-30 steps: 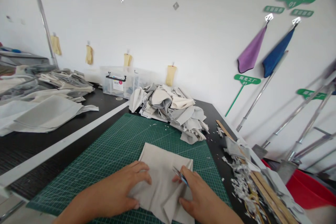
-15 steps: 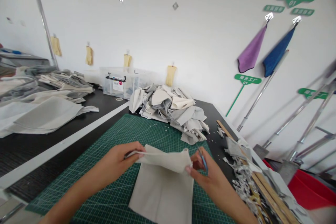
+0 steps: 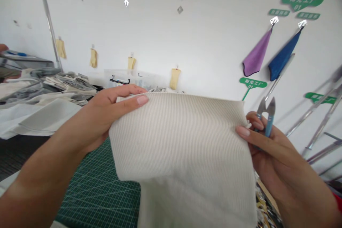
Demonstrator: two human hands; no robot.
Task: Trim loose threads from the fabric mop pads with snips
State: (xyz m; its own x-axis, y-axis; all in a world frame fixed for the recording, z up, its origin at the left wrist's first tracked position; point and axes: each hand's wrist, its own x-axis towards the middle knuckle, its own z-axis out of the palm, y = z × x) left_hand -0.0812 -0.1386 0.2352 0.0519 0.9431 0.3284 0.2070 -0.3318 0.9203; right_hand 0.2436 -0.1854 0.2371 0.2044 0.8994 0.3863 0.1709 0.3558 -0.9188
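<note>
A cream ribbed fabric piece (image 3: 181, 149) is held up close in front of the camera, filling the middle of the view. My left hand (image 3: 107, 117) pinches its upper left corner between thumb and fingers. My right hand (image 3: 267, 146) pinches the upper right corner and also holds small blue-handled thread snips (image 3: 266, 115), blades pointing up. The fabric hides most of the green cutting mat (image 3: 96, 185) and the pile behind it.
Stacks of grey and white fabric (image 3: 40, 96) lie on the table at left. A clear plastic box (image 3: 125, 78) stands by the wall. Purple (image 3: 255, 57) and blue (image 3: 283, 57) cloths hang on the wall at right. Metal poles (image 3: 320, 121) lean at far right.
Both hands lifted the fabric piece off the cutting mat and raised it up close to the camera, stretched between them. The snips stayed in the right hand.
</note>
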